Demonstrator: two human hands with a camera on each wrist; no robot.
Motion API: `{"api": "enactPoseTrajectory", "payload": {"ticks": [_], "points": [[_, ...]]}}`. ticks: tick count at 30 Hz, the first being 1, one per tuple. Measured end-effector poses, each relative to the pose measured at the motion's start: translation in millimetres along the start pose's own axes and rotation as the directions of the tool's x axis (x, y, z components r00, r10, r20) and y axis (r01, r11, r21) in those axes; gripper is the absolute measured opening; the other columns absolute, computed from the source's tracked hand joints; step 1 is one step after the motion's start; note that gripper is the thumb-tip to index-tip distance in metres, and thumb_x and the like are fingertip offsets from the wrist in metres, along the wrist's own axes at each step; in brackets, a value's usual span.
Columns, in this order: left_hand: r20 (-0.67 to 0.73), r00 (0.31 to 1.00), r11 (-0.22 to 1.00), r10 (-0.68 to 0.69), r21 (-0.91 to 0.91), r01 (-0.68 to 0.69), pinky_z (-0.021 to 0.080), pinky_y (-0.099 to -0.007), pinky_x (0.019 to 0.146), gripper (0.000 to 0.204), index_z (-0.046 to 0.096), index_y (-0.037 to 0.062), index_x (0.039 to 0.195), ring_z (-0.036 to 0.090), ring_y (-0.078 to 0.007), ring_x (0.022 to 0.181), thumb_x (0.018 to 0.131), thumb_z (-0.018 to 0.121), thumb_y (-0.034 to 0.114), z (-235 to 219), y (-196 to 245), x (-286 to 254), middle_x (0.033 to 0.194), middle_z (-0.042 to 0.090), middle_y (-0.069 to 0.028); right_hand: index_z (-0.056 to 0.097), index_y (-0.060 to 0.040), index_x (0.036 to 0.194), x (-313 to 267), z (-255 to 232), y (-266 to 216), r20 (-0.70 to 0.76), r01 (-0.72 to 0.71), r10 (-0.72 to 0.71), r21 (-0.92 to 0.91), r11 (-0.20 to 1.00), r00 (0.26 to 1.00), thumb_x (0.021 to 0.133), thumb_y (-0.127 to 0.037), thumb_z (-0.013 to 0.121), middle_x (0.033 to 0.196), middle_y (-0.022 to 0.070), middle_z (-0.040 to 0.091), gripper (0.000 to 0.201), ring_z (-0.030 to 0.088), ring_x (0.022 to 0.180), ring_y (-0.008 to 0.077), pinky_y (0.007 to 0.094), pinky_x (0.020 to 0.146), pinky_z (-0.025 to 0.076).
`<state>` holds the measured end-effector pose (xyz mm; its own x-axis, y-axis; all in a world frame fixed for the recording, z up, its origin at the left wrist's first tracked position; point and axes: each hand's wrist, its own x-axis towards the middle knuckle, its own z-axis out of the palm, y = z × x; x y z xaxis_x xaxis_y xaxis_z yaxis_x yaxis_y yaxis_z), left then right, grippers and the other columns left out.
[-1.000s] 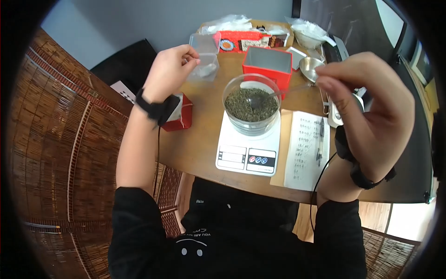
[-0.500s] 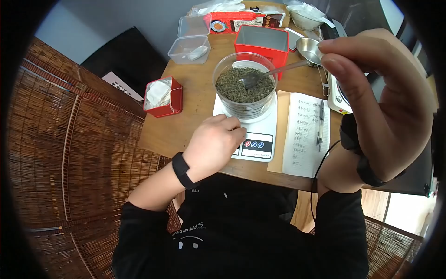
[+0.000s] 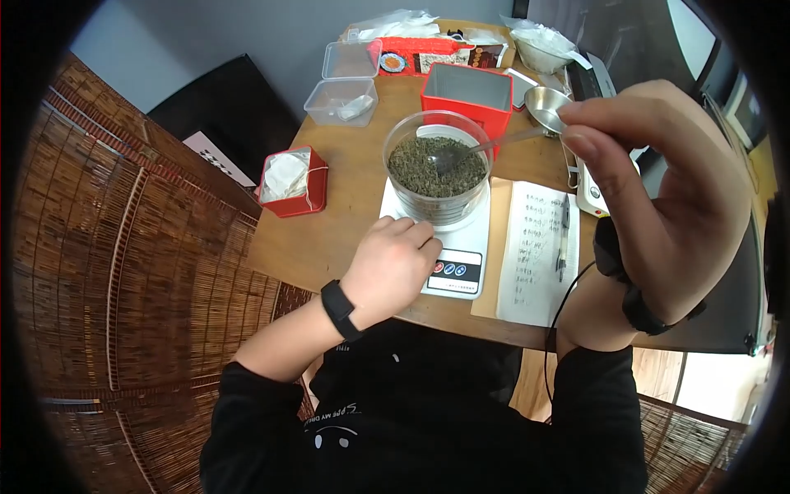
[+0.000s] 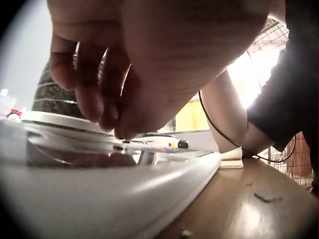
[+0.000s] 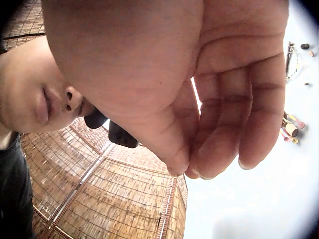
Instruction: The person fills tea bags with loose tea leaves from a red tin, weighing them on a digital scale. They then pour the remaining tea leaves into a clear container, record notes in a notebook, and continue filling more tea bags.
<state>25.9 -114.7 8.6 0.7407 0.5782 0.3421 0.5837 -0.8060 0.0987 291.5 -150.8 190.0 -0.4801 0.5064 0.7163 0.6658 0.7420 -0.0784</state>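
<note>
A clear round tub (image 3: pixel 444 210) of dried dark-green leaves (image 3: pixel 420 169) stands on a white kitchen scale (image 3: pixel 473 235). In the head view the bowl of a spoon (image 3: pixel 506 139) lies in the leaves, its handle slanting up to the right. My right hand (image 3: pixel 679 185) pinches the handle's end between thumb and fingertips; the right wrist view shows the palm (image 5: pixel 199 79), the spoon hidden there. My left hand (image 3: pixel 391 267) is over the scale's front, covering part of the button panel (image 3: pixel 453 276). In the left wrist view its loosely bent fingers (image 4: pixel 89 89) hang down, tips right at the panel.
An open notebook (image 3: pixel 527 263) with pens lies right of the scale. Behind the tub stands an open red tin (image 3: pixel 469 107). A small metal pan (image 3: pixel 539 103) is beyond it to the right. At left are a red box (image 3: pixel 300 204) and a clear plastic box (image 3: pixel 317 115).
My left hand has come down from near the clear plastic box to the front of the scale. My right hand keeps pinching the spoon, nearly still.
</note>
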Motion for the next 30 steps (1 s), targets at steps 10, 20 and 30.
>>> {"api": "enactPoseTrajectory", "payload": {"ticks": [10,20,30], "points": [[-0.175,0.892,0.602,-0.416,-0.789,0.126,0.061,-0.0252,0.078,0.007,0.076,-0.0039,0.099,0.076,-0.0103,0.086,0.093,0.077,0.001,-114,-53,59,0.095,0.082,-0.0085,0.077,0.0072,0.1,2,8,-4,-0.118,-0.116,0.123,0.063,0.991,0.985,0.087,0.008,0.079,0.09,0.0133,0.075,0.013,0.067,0.078,0.0176,0.027,0.07,0.049],[-0.149,0.902,0.365,-0.405,-0.931,0.01,0.061,-0.0314,0.09,0.01,0.071,-0.0034,0.107,0.077,-0.0174,0.097,0.098,0.074,-0.004,-37,-138,108,0.109,0.08,-0.016,0.078,0.0062,0.093,9,24,-3,-0.182,-0.197,0.216,0.114,0.974,0.959,0.079,0.008,0.083,0.084,0.012,0.075,0.015,0.067,0.074,0.0192,0.029,0.068,0.049],[-0.245,0.899,0.446,-0.364,-0.893,-0.063,0.062,-0.0294,0.086,0.01,0.08,-0.0016,0.103,0.077,-0.0159,0.093,0.093,0.078,-0.004,-19,-130,86,0.1,0.081,-0.0093,0.079,0.0043,0.091,22,48,-1,-0.105,-0.229,0.231,0.033,0.973,0.967,0.075,0.008,0.084,0.081,0.0118,0.074,0.018,0.068,0.071,0.0213,0.0307,0.066,0.05]]}}
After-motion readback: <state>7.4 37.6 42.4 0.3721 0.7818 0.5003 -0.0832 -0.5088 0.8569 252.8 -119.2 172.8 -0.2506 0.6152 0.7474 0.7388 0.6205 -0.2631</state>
